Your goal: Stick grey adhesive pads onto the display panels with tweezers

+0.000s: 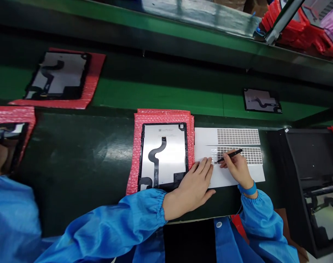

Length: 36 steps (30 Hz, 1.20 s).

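My left hand [192,184] lies flat with its fingers out, the fingertips on the left part of a white sheet [204,140]. Its wrist crosses the lower right corner of a screen panel [169,157], which rests face down on red bubble wrap [163,113]. A curved dark ribbon cable [153,157] runs over the panel's silver back. In my right hand [239,170] is a pair of slim black tweezers [232,153]. Their tip is at the left end of the lower strip of small dark square stickers [254,155]. A blue wrist strap [247,189] circles my right wrist.
Another panel [65,73] on red wrap lies at the back left, and a small panel [262,100] at the back right. A black tray [311,157] holding panels stands on the right. A co-worker's blue sleeve [13,212] and hand are at the left edge. A shelf [199,18] overhangs the back.
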Each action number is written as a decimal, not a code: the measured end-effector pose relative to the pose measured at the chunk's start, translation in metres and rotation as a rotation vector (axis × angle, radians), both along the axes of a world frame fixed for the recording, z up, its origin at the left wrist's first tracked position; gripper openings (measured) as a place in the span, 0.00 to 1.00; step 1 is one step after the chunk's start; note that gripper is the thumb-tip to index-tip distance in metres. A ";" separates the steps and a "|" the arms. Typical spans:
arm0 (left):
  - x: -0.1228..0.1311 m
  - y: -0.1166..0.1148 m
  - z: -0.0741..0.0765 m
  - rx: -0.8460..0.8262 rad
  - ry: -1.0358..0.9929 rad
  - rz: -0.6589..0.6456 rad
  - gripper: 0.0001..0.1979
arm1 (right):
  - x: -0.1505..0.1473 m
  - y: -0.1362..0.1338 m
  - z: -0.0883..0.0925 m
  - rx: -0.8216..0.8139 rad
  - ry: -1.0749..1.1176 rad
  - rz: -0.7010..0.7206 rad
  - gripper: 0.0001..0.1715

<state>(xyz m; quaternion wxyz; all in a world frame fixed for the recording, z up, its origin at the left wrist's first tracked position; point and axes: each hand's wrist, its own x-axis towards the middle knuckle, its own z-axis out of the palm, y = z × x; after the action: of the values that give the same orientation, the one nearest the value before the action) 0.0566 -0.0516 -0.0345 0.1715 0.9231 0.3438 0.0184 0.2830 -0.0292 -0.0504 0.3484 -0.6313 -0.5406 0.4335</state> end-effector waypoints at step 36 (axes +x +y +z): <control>-0.078 0.033 0.012 0.211 -0.189 0.303 0.26 | -0.108 0.091 0.006 -0.089 0.499 0.114 0.25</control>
<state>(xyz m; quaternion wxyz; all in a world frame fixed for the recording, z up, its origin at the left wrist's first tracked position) -0.0214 -0.0184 -0.0224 0.1003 0.8678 0.4574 0.1664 0.1754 0.0616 -0.0443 0.4177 -0.4882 -0.4530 0.6180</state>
